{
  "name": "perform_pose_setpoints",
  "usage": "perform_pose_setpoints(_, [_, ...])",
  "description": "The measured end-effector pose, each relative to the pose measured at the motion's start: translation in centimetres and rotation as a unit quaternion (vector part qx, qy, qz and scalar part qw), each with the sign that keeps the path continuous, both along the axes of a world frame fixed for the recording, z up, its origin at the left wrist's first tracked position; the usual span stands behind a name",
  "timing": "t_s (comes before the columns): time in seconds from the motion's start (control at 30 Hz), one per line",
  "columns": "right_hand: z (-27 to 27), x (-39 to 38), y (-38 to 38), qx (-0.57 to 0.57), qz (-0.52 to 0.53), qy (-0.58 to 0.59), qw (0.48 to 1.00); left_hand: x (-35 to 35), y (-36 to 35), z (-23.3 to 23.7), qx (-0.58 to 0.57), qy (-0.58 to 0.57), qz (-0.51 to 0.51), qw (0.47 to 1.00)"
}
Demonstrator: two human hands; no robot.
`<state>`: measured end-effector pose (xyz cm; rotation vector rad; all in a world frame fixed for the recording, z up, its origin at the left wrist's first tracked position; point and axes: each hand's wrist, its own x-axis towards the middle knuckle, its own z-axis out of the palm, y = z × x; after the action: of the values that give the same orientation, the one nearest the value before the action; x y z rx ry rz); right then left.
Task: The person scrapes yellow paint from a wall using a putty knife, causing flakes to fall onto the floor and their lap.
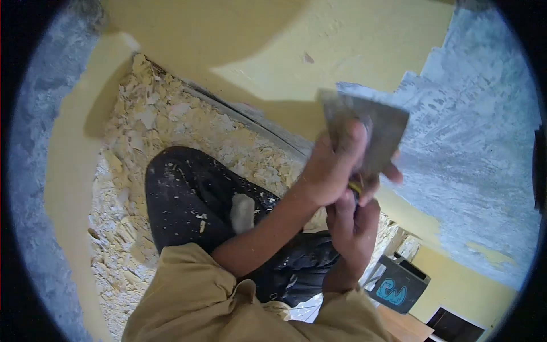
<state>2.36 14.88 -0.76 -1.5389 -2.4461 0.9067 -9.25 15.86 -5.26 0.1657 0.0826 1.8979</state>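
A putty knife with a wide, dull grey metal blade (384, 128) is held up in front of the yellow wall, blurred by motion. My left hand (330, 165) is closed around the blade, thumb lying across its face and fingertips showing past its right side. Below it, my right hand (356, 228) wraps round the handle (355, 187), of which only a bit of yellow and black shows between the hands. The blur hides whether the pale edge at the upper left is part of the same blade.
Paint flakes (148, 119) cover the floor around my dusty black trousers (182, 194). The wall (273, 51) is yellow, with a scraped grey-blue area (467, 125) at right. A dark stool-like object with a blue drawing (393, 290) stands at lower right.
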Motion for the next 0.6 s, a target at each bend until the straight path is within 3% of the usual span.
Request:
perform_pose_setpoints(0.07, [-1.6,-1.2,-0.7,-0.018,-0.026,0.122,0.992,-2.2,-0.9,-0.3,0.013,0.042,-0.037,0.998])
perform_pose_setpoints(0.17, [-1.9,-1.0,-1.8,-0.071,-0.084,0.157,0.981,-0.9,-1.2,0.1,-0.05,-0.018,-0.042,0.998])
perform_pose_setpoints(0.2, [-1.7,-0.7,-1.8,-0.064,-0.076,0.156,0.983,-0.6,-1.4,-0.9,0.018,0.007,-0.079,0.997])
perform_pose_setpoints(0.27, [-0.7,1.0,-2.3,-0.12,-0.155,0.132,0.972,2.0,-1.0,-1.0,-0.024,0.001,-0.113,0.993])
perform_pose_setpoints(0.37, [-0.1,2.5,-2.8,-0.099,-0.181,0.127,0.97,4.8,-0.6,-1.7,-0.006,-0.001,-0.156,0.988])
perform_pose_setpoints(0.6, [-0.2,2.7,-2.8,-0.111,-0.181,0.135,0.968,4.6,-0.6,-1.7,0.018,-0.009,-0.144,0.989])
